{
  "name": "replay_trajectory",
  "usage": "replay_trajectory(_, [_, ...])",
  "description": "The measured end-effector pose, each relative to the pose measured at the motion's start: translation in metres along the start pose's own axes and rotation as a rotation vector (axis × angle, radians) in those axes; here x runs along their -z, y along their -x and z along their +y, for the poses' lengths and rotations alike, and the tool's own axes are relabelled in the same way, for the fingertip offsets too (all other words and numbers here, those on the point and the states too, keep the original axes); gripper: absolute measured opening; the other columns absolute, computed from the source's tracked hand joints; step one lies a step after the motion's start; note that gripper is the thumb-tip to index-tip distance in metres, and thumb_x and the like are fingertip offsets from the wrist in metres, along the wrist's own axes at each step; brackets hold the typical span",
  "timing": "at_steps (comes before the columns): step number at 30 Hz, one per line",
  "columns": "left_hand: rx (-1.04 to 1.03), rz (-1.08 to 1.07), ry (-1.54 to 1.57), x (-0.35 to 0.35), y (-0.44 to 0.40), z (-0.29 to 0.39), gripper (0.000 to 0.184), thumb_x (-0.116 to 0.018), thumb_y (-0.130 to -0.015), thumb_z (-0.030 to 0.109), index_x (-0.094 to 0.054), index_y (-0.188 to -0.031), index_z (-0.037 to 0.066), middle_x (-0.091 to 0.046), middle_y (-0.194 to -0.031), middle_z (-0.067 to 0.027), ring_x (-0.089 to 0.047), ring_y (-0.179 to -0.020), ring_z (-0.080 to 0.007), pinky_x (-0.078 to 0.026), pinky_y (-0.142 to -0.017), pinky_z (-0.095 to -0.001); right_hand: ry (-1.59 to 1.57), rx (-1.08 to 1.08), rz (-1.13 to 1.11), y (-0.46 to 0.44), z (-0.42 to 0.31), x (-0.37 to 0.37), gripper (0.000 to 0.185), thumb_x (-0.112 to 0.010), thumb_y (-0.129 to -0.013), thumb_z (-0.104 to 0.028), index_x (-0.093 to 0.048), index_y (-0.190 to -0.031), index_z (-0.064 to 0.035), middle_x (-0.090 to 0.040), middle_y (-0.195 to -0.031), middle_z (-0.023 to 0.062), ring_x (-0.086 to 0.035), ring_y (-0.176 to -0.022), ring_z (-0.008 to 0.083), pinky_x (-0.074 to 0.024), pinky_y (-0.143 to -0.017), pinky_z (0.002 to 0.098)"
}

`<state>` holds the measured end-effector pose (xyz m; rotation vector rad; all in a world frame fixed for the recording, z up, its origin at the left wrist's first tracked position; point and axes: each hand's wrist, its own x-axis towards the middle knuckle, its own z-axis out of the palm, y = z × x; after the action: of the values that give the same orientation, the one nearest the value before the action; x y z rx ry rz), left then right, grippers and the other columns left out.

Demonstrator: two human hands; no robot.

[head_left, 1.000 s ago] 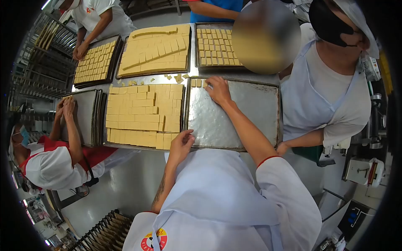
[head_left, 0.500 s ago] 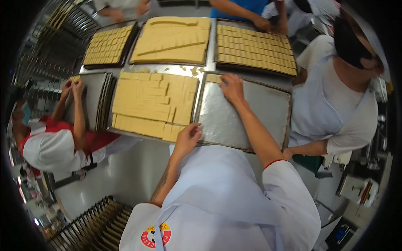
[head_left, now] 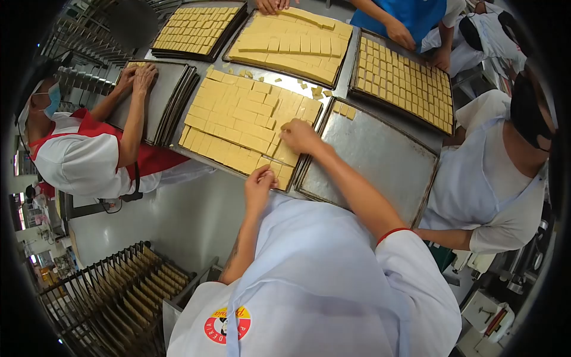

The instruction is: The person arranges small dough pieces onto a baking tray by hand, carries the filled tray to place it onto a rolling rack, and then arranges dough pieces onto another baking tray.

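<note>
A thick yellow dough slab (head_left: 235,110), cut into bars, covers the tray in front of me on the left. My right hand (head_left: 302,138) reaches across to its right part, fingertips curled down onto dough pieces there. At the slab's near right corner is my left hand (head_left: 260,183), thumb and fingers drawn together against the dough; what lies between them is hidden. On my right, a flat metal tray (head_left: 372,163) holds a short row of small dough pieces (head_left: 344,110) in its far left corner.
Trays of cut pieces (head_left: 193,30) (head_left: 404,83) and another slab (head_left: 291,44) stand along the far side. Dough scraps (head_left: 317,92) lie between trays. Co-workers stand left (head_left: 83,154), right (head_left: 470,172) and across. A tray rack (head_left: 119,291) is at lower left.
My right hand has moved from the metal tray's far left corner to the slab, leaving small pieces behind. My left hand has shifted onto the slab's near corner. The view has turned.
</note>
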<state>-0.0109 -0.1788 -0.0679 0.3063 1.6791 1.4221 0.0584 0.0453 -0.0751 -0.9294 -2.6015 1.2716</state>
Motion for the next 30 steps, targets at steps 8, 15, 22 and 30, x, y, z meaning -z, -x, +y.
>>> replay_trajectory(8, [0.122,0.066,0.392,-0.014,-0.016,0.008,0.042,-0.062,-0.094,0.008,-0.046,-0.131,-0.002,-0.058,-0.116,-0.0143,-0.064,-0.100,-0.0230,-0.058,-0.086,-0.0325,-0.084,0.042,0.235,0.008,-0.004,-0.049,0.042,-0.073,-0.082,-0.029,-0.065,-0.115,-0.0031,-0.060,-0.111,0.0250,-0.058,-0.107,0.0411,-0.0479,-0.091,0.0473])
replay_trajectory(15, [0.252,-0.046,0.711,-0.006,-0.049,0.007,0.021,-0.058,-0.095,0.015,-0.057,-0.108,-0.002,-0.062,-0.103,-0.0116,-0.060,-0.105,-0.0255,-0.047,-0.103,-0.0414,-0.022,-0.101,0.090,0.017,-0.033,-0.035,0.049,-0.067,-0.085,-0.035,-0.060,-0.113,0.0046,-0.052,-0.114,0.0276,-0.057,-0.104,0.0442,-0.0479,-0.090,0.0483])
replay_trajectory(22, [0.355,0.023,0.755,-0.011,-0.048,0.028,0.020,-0.062,-0.092,0.015,-0.050,-0.100,0.000,-0.051,-0.096,-0.0143,-0.057,-0.103,-0.0311,-0.047,-0.105,-0.0466,-0.101,-0.127,0.140,0.002,-0.032,-0.047,0.047,-0.069,-0.084,-0.032,-0.060,-0.106,0.0084,-0.051,-0.112,0.0294,-0.055,-0.106,0.0444,-0.0467,-0.093,0.0477])
replay_trajectory(30, [0.406,0.004,0.859,0.004,-0.054,0.023,0.032,-0.062,-0.090,0.010,-0.044,-0.114,-0.003,-0.042,-0.111,-0.0182,-0.051,-0.111,-0.0343,-0.047,-0.107,-0.0477,-0.273,-0.115,0.233,0.002,-0.030,-0.051,0.041,-0.072,-0.081,-0.030,-0.058,-0.099,0.0036,-0.058,-0.101,0.0233,-0.058,-0.097,0.0380,-0.0482,-0.086,0.0420])
